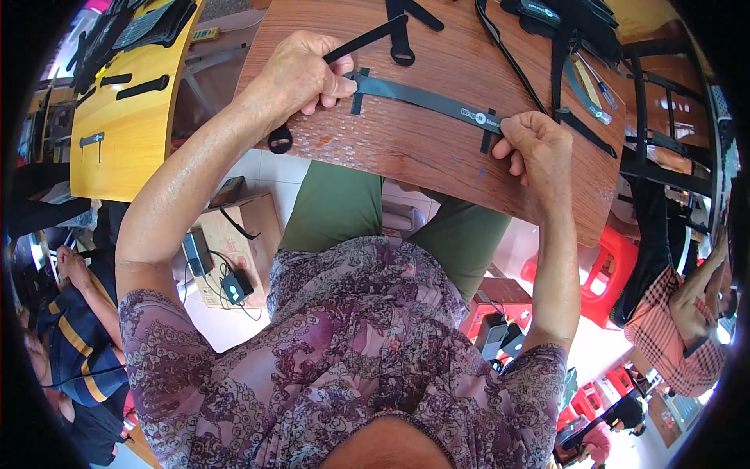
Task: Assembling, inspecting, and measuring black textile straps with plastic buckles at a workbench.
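Note:
A narrow dark strap [422, 97] with white print near its right end stretches between my hands, just over the brown wooden table [406, 144]. My left hand [312, 74] pinches its left end between thumb and fingers. At the other end, my right hand [537, 141] grips the strap with thumb and forefinger. Short dark strips of tape [357, 102] lie on the tabletop under the strap, one near each hand. A black band [367, 39] runs up and right from behind my left hand; whether it belongs to the same strap is hidden. A black loop [280, 141] hangs at the table edge below my left wrist.
Black straps [401, 51] with looped ends lie at the far side. At the far right are a bundle of black straps [558, 19] and pens [605, 92]. A yellow table [125, 148] with more straps stands left. Below are a cardboard box [246, 242] and a red stool [598, 273].

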